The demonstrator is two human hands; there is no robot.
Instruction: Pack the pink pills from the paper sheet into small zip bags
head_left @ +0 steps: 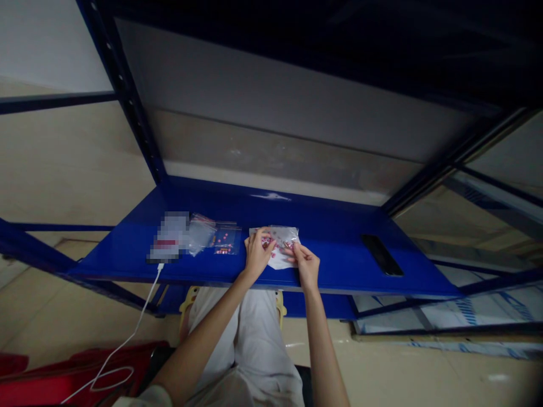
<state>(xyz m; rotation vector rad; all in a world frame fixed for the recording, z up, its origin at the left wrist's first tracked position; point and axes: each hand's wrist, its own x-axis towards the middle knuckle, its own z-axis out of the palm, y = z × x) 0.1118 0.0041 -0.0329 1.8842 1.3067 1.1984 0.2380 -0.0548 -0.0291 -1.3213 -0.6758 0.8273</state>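
A white sheet or bag (282, 262) lies near the front edge of the blue shelf, with small pink pieces (274, 254) on it. My left hand (257, 252) rests over its left side, fingers curled down and closed at the pink pieces; what is between the fingertips is too small to make out. On the right side, a clear plastic bag (291, 233) reaches up to my right hand (307, 263), whose thumb and fingers are pinched together on its lower edge. Some small pieces show near those fingertips.
Left of my hands lie a clear zip bag with small pink pieces (227, 240) and a stack of clear bags (201, 233). A blurred-out device (169, 237) with a white cable (144, 305) is further left. A black phone (382, 255) lies right. Blue posts (127, 96) frame the shelf (339, 226).
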